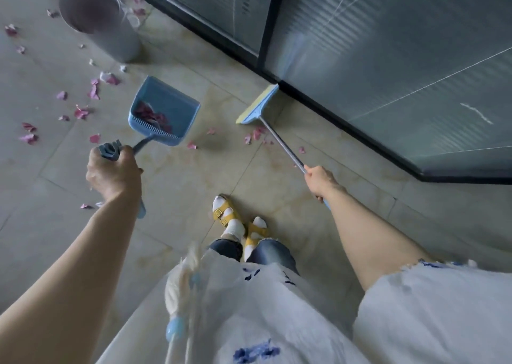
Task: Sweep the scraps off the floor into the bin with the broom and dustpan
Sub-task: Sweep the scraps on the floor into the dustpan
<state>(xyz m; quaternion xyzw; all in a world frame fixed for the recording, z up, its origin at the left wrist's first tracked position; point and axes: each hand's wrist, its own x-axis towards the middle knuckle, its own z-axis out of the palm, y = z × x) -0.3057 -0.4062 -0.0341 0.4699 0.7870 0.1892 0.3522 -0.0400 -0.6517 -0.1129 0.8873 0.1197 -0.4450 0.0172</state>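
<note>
My left hand [112, 174] grips the top of the blue dustpan's long handle. The dustpan [171, 106] rests on the tiled floor ahead, with a heap of pink scraps inside it. My right hand [321, 179] is closed around the metal shaft of the broom. The broom's blue and yellow head [257, 106] sits on the floor near the glass wall. Pink and white scraps [94, 89] lie scattered left of the dustpan, and a few more scraps [256, 135] lie just in front of the broom head. The grey bin [110, 31] stands at the far left.
A glass partition with a dark frame [266, 56] runs along the right and far side. My feet in yellow sandals [238, 222] stand between the two tools. More scraps lie around the bin's base.
</note>
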